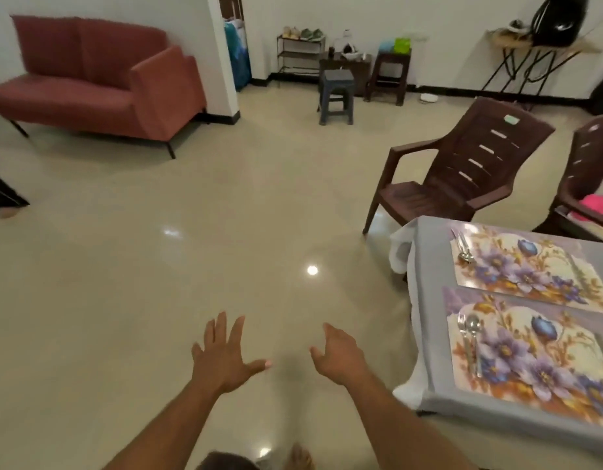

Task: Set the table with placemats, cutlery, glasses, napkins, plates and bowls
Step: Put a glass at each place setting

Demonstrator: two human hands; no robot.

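Observation:
A table with a grey cloth (429, 320) stands at the right edge of the head view. Two floral placemats lie on it, the far one (527, 269) and the near one (537, 364). A fork and spoon (464, 247) lie on the far mat's left side, and another fork and spoon (470, 337) on the near mat's left side. My left hand (225, 354) hovers over the floor with fingers spread, holding nothing. My right hand (339, 354) hangs beside it, fingers loosely bent, empty, left of the table.
A brown plastic chair (463, 178) stands beyond the table, a second chair (585, 171) at the far right holds pink cloth. A red sofa (93, 83) is at the back left, stools (336, 95) and a shoe rack (300, 56) along the far wall. Glossy tiled floor lies ahead.

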